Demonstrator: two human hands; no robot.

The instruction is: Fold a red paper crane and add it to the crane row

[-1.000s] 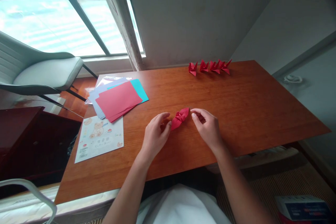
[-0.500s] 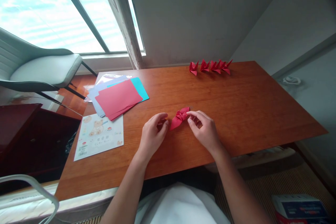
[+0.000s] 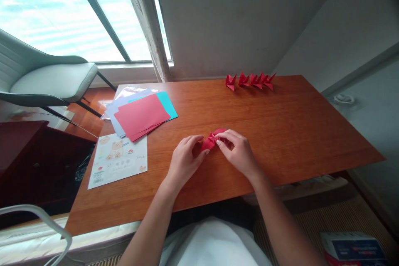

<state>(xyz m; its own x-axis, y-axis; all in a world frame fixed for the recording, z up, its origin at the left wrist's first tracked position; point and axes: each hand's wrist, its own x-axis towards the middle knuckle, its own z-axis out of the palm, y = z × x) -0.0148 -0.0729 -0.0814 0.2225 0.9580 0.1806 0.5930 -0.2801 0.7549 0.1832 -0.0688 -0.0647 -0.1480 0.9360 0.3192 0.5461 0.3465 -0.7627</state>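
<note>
While at the folded paper, with left hand half-open, hold unclear, and right hand in narrow pinch on its middle.

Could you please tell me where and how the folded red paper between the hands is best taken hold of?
Probably pinch the folded red paper by its near-left end, left hand coming from the left: that end points that way, beyond the raised middle folds, while the right hand partly covers the other.

passable: tabletop right | blocked: sheets left, red figures rear, folded paper centre
</note>
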